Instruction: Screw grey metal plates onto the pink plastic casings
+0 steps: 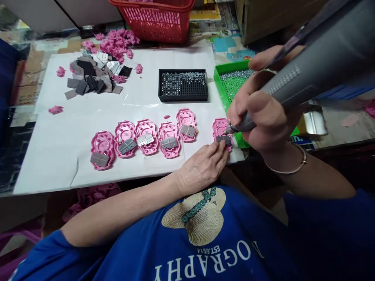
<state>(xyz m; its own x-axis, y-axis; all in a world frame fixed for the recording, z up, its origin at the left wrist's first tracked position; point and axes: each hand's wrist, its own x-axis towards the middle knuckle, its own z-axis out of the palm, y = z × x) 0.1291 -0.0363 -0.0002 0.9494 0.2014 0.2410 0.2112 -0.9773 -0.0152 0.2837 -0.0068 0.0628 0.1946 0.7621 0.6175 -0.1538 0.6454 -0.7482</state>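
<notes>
A flat white work surface [79, 125] is seen spread over a patterned tabletop. Near its right end, a pink plastic shell with scalloped edges [219, 125] is placed beside the rim of a green perforated plastic tray [222, 86], with a dark rectangular plate [225, 139] laid across it. The plate is touched by the left hand [203, 166], its fingers pressed together; whether anything is pinched cannot be told. A thick grey cylindrical power driver [310, 74] is gripped in the curled fingers of the right hand [263, 111], its metal tip angled down at the plate. Bare white surface is left between this shell and five plate-topped pink shells [126, 130], lined up toward the front edge. Farther back are seen a black rectangular screw tray [183, 97], a heap of flat grey and black plates [84, 72], small pink plastic pieces [117, 45] and a red plastic basket [158, 23].
</notes>
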